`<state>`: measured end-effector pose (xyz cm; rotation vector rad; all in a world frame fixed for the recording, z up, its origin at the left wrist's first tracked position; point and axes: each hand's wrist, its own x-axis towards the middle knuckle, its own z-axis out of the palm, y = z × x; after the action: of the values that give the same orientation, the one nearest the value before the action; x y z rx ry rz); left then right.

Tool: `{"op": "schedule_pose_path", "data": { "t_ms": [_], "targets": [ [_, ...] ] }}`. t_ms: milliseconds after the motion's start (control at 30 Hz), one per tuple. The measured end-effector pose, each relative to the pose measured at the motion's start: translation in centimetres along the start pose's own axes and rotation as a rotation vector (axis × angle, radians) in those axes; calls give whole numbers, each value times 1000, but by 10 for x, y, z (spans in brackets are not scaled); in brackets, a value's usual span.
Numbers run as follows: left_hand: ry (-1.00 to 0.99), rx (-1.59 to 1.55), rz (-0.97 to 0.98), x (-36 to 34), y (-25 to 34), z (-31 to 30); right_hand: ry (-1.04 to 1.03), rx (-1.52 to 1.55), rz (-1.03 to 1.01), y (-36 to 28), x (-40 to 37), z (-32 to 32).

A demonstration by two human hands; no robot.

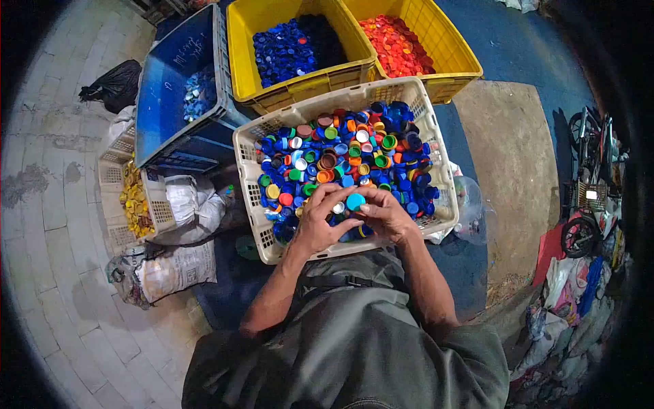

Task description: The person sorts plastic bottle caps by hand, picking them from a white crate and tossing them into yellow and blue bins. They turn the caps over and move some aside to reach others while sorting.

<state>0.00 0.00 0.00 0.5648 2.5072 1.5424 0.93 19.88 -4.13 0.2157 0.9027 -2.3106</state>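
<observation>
1. One turquoise cap (pixel 355 202) is over the heap of caps (pixel 340 153) in the crate (pixel 300 116), between both hands.
2. The right hand (pixel 388 219) pinches it, thumb against the near edge.
3. The left hand (pixel 319 223) has its thumb spread from its fingers; their tips are just beside the cap, and whether they touch it I cannot tell.
4. It is probably light, stiff plastic, hard to break but a little slippery; the rim looks the surest place to hold.
</observation>
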Motion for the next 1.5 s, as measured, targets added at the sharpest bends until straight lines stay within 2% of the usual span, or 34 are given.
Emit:
{"op": "schedule_pose_path", "data": {
  "t_ms": [167, 300, 400, 500, 633, 733, 833, 933, 1033, 1133, 1233, 1333, 1433, 1500],
  "targets": [
    [-53, -7, -47, 0, -12, -7, -30, -82, 24, 12, 7, -2],
    [-90, -150, -48, -6, -14, -10, -72, 127, 57, 16, 5, 4],
    [0, -516, -78, -15, -24, 1, -104, 232, 72, 17, 2, 14],
    [44, -990, -319, -26, -28, 5, 56, 177, 34, 24, 8, 33],
    [35, -1026, -282, -30, -34, 5, -32, 209, -42, 23, 12, 35],
    [33, -989, -255, -29, -38, 3, 41, 133, -27, 21, 12, 37],
    [13, -1031, -340, -25, -33, -1, 37, 156, -27, 13, 10, 42],
    [-11, -997, -311, -18, -32, -1, 2, 205, -18, 17, 11, 31],
    [-38, -962, -344, -17, -35, 1, 53, 132, -45, 18, 9, 29],
    [4, -597, -121, -13, -33, 2, 84, 74, -29, 18, 8, 25],
    [2, -378, -113, -14, -23, -4, 105, -16, 18, 7, 5, 31],
    [-13, -7, -1, -16, -22, -10, 57, -115, 42, 3, 5, 27],
    [-17, -93, -112, -18, -12, -12, 91, -159, 71, 19, 12, 16],
    [-14, -42, -64, -20, -14, -15, 27, -14, 117, 18, 8, 17]
  ]
}}
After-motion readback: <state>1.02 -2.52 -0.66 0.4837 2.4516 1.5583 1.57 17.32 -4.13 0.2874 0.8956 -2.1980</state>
